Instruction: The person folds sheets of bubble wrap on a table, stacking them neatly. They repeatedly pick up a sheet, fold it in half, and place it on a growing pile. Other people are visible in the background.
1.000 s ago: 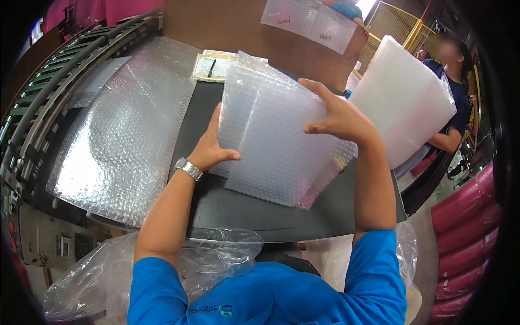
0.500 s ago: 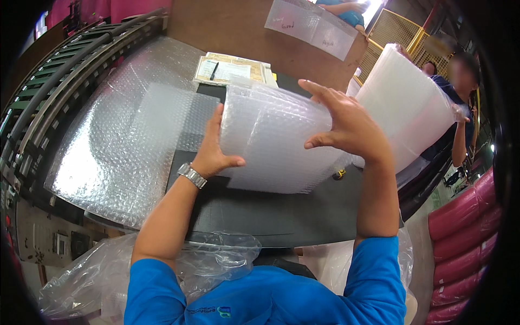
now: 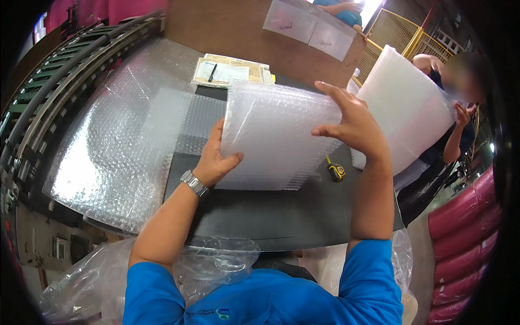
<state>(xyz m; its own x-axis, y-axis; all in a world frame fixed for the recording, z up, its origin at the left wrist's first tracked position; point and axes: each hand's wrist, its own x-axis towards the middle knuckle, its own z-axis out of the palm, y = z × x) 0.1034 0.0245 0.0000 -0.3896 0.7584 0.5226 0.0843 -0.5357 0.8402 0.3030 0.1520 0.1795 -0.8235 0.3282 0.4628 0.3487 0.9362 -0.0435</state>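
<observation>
A stack of clear bubble wrap sheets (image 3: 279, 138) stands tilted on the dark tabletop between my hands. My left hand (image 3: 214, 157) grips its left edge, with the thumb in front and the fingers along the side. At the opposite edge, my right hand (image 3: 360, 122) cups the upper right corner, its thumb and fingers spread around the stack. Close to the lower right of the stack lies a yellow and black tape measure (image 3: 336, 171). Another piece of bubble wrap (image 3: 203, 122) lies flat behind my left hand.
A large bubble wrap sheet (image 3: 103, 146) covers the left side beside a roller conveyor (image 3: 59, 70). Papers with a pen (image 3: 212, 72) lie at the back. To the right, a co-worker (image 3: 457, 108) handles a big white wrap bundle (image 3: 403, 108). Clear plastic (image 3: 216, 265) hangs at the front edge.
The stack has turned slightly and its lower edge has shifted left, uncovering more of the tape measure. My right hand has moved a little right. The co-worker has leaned in toward the white bundle.
</observation>
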